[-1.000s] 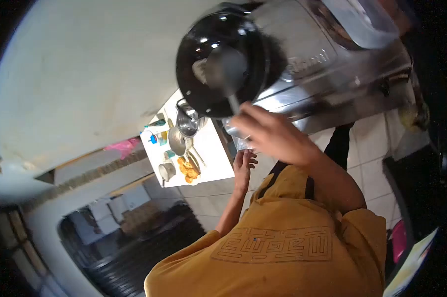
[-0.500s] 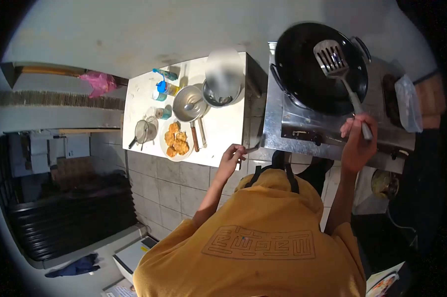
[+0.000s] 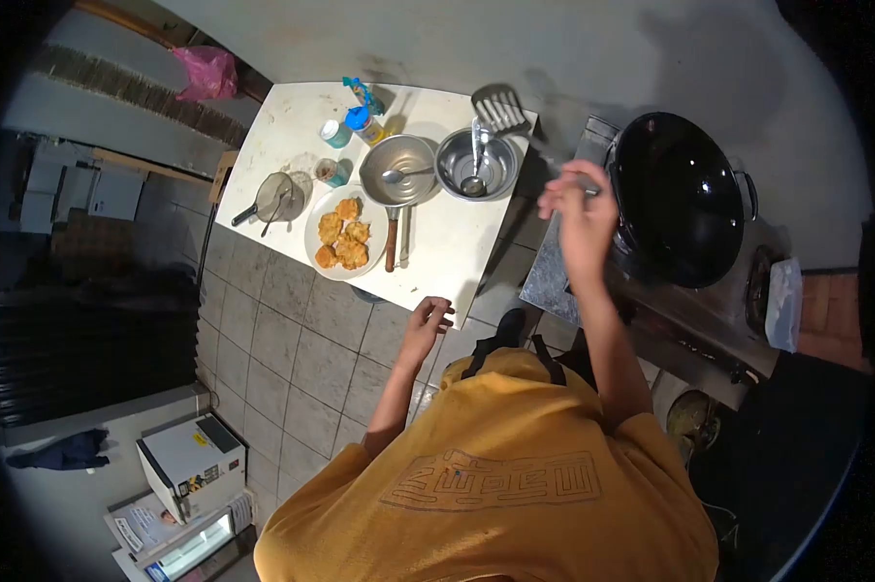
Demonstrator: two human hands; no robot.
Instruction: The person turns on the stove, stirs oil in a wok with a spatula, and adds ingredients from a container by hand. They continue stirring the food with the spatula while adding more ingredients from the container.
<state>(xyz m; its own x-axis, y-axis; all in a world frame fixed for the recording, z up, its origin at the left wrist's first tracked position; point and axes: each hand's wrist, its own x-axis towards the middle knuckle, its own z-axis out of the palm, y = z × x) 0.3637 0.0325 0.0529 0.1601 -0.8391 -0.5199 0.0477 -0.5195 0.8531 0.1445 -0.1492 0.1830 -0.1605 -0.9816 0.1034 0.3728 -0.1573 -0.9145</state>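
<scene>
My right hand [image 3: 573, 199] grips the handle of a slotted metal spatula [image 3: 500, 107], whose head hangs over the back right corner of the white table [image 3: 282, 126], just above a steel bowl [image 3: 476, 165] holding a ladle. The black wok [image 3: 684, 194] stands on the steel stove [image 3: 563, 281] to the right of that hand. My left hand [image 3: 428, 320] hovers with spread fingers, holding nothing, just off the table's near edge. A plate of fried golden pieces [image 3: 345, 238] lies on the table in front of it.
On the table also stand a small pan with a spoon [image 3: 398, 170], a mesh strainer [image 3: 277, 194] and small bottles [image 3: 360, 112]. A pink bag [image 3: 205, 73] hangs at the wall. Tiled floor lies below, with a white box [image 3: 190, 461] at lower left.
My right hand has carried the spatula out of the wok and leftwards over the table. My left hand has come off the table's edge. The view has swung.
</scene>
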